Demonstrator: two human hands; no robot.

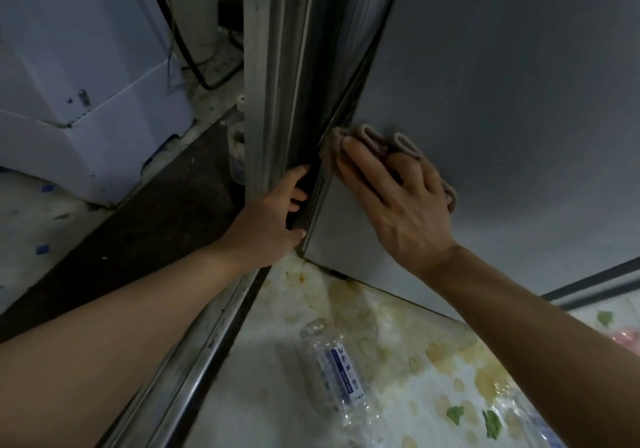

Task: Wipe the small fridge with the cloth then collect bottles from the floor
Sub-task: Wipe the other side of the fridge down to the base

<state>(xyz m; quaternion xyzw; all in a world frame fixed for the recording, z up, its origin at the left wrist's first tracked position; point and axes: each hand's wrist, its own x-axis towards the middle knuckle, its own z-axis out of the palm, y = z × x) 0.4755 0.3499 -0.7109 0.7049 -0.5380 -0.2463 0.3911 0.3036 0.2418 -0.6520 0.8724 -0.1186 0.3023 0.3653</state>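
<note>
Seen from above, beside a small grey fridge [502, 84] standing on a stained, patterned floor [277, 395]. Far left of the fridge, a white appliance cabinet [86, 108], with a black cable [183, 49] trailing down behind it toward the fridge's rear corner. Between cabinet and fridge, a dark strip of flooring [156, 212] bordered by a metal rail [194, 361] running diagonally toward the fridge's lower corner. At that corner, left hand [273, 215] gripping the fridge's vertical edge, fingers curled into the dark gap alongside it, thumb against the lower part of the edge. Just right of the edge, on the flat grey side panel, right hand [394, 198] pressing a folded beige cloth [377, 143] flat against the fridge, fingers straight and slightly spread over the fabric, folds of cloth bunched above the fingertips and a bit showing past the far side of the hand. Below the fridge, on the floor near its base, a clear plastic bottle [339, 371] with a blue-and-white label lying on its side. Further right along the floor, part of a second clear bottle [519, 416], largely hidden under the right forearm.
</note>
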